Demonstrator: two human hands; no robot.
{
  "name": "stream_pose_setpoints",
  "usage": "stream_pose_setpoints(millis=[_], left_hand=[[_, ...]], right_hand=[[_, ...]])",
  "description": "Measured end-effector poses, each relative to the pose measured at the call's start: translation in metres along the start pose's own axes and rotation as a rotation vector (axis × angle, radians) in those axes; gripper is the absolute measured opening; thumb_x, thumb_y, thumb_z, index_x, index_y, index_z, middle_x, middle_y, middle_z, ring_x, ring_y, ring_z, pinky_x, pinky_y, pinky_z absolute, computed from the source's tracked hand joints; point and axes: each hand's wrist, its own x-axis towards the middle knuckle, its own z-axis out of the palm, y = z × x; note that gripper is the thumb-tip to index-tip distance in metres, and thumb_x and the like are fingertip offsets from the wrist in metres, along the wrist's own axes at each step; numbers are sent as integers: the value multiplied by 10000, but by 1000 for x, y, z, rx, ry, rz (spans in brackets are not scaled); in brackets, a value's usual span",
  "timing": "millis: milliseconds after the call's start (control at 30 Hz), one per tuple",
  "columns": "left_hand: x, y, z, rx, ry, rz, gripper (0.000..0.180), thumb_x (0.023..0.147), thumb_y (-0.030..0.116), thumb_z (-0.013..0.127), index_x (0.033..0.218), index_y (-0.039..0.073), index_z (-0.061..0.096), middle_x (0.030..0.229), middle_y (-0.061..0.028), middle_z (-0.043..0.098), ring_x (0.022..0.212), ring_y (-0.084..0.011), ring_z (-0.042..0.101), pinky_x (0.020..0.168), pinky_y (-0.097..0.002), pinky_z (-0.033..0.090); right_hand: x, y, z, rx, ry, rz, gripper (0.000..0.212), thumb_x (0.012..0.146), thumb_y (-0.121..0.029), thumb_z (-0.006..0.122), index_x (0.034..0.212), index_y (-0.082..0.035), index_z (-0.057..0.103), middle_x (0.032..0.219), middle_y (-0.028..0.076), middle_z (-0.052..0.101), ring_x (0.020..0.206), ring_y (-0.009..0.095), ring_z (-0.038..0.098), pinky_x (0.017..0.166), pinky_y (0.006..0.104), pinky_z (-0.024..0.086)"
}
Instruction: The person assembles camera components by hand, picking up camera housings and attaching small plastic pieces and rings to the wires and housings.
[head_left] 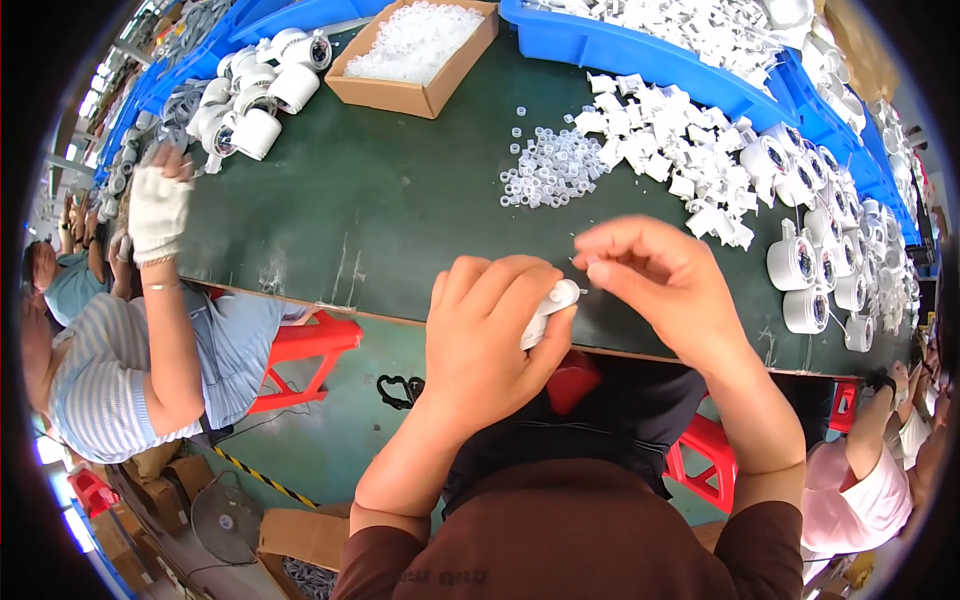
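Over the table's near edge, my left hand (488,335) is closed around a small white plastic part (562,295). The part's rounded end and a short thin pin stick out between thumb and forefinger; my fingers cover the rest. Just to the right, my right hand (660,275) is raised with its thumb and forefinger brought together in a pinch. Whatever lies between those fingertips is too small to make out. Beyond my hands lie a loose pile of small clear plastic rings (552,167) and a heap of white plastic brackets (660,140).
A cardboard box (430,100) of clear rings stands at the back of the green table (390,190). Blue bins (640,55) line the far side. White round housings (800,262) stand right, others (255,130) left. A co-worker's gloved hand (160,210) is at the left.
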Motion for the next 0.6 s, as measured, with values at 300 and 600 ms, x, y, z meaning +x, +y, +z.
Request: stream_pose_setpoints(millis=[300,600], left_hand=[[8,6,9,16,-47,5,319,755,64,750,1052,72,633,1143,-89,647,954,-288,610,792,-397,429],[2,5,16,-17,39,0,396,717,41,770,1048,65,554,1159,-120,635,974,-304,610,784,-402,425]], right_hand=[[-19,12,6,268,11,23,164,924,32,681,1061,-11,761,1172,92,652,1084,168,617,944,312,503],[-9,10,8,373,-48,177,167,924,-12,691,1091,-2,679,1045,67,689,1012,148,639,915,314,509]])
